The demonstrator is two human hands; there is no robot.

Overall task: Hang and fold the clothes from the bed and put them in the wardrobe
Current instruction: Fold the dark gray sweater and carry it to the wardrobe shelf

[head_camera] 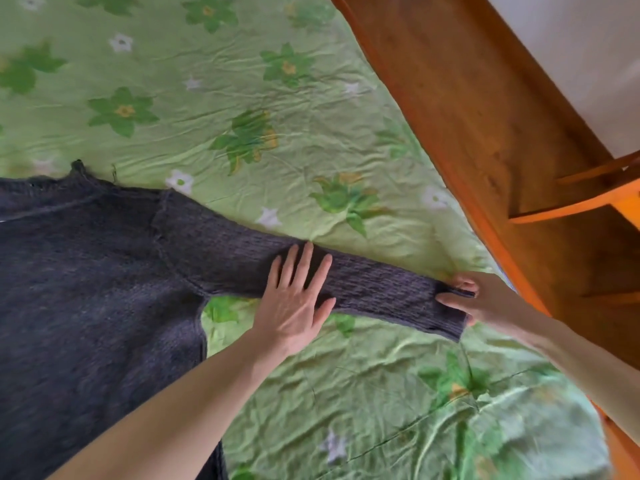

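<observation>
Bedsheet point(311, 98): left hand point(294, 303) flat on sleeve point(381, 289), right hand point(474, 299) pinching cuff point(457, 306).

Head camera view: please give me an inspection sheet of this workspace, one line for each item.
Surface: light green bedsheet with a flower print, wrinkled, covering the bed.
Job's things: dark grey knitted sweater lying flat on the sheet, one ribbed sleeve stretched out toward the wooden frame.
Clutter: nothing seen.
Grippers: left hand lies flat with straight fingers on the middle of the sleeve; right hand pinches the cuff end.
Cables: nothing seen.
Surroundings: orange-brown wooden bed frame along the right side of the sheet; pale wall behind it.
</observation>
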